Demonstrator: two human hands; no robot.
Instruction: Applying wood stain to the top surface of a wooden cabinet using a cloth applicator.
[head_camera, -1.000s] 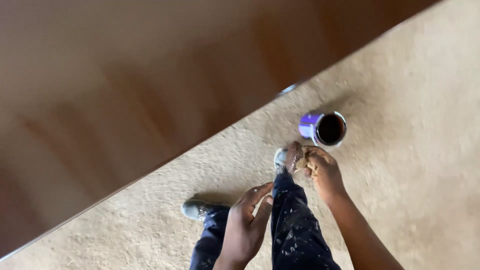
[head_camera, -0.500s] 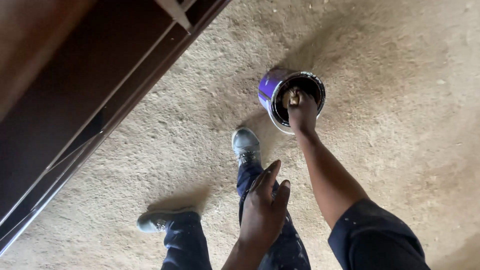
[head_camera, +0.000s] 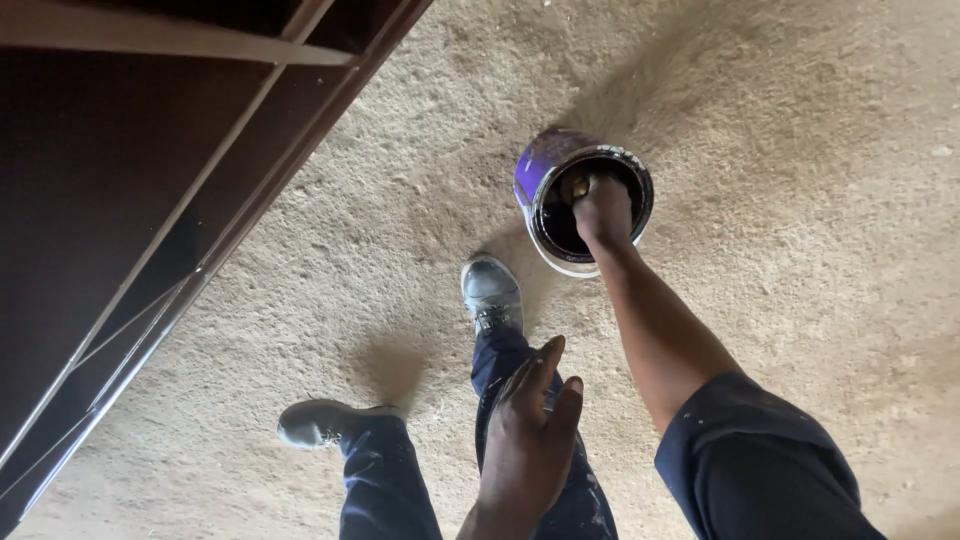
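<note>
Head view: beige carpet (head_camera: 800, 150) fills the frame, dark wooden cabinet (head_camera: 130, 200) upper left. Upper centre, the right hand (head_camera: 602, 208) dips into the open purple paint can (head_camera: 580, 200), its grip hidden. Lower centre, left hand (head_camera: 530, 440) hangs spread, empty.
</note>
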